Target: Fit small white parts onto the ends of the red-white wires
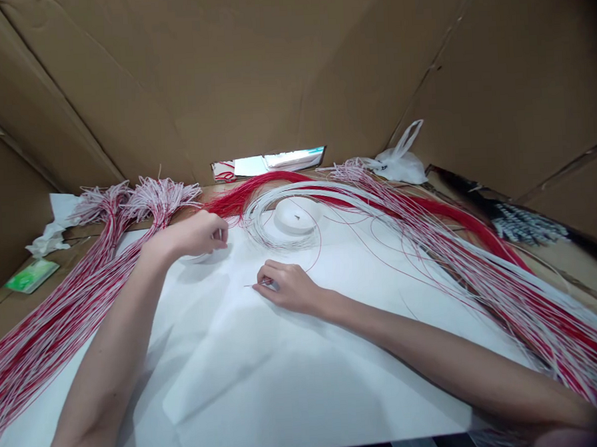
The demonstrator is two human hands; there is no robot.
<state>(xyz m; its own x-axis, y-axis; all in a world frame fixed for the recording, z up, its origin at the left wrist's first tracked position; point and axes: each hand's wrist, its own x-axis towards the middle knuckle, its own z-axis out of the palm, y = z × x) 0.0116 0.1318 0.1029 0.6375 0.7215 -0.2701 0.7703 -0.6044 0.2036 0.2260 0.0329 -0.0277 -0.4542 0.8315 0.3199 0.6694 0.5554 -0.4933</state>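
My right hand (289, 285) is closed in a pinch over the middle of the white sheet (287, 397). Thin red and white wire (248, 285) pokes out to the left of its fingertips. Up and to the left, my left hand (196, 234) has thumb and fingers pressed together. Something small and pale shows at those fingertips, too small to name. Below that hand lies a white rounded thing (196, 259), mostly hidden by it. Beyond my right hand, a white roll (295, 215) sits inside a loop of white wires (258, 215).
Bundles of red and white wires lie on the left (105, 267) and right (460, 255). A red bundle (247, 189) curves along the back. Cardboard walls (270, 71) surround the work area. A white plastic bag (400, 161) and a green packet (32, 275) lie near the edges.
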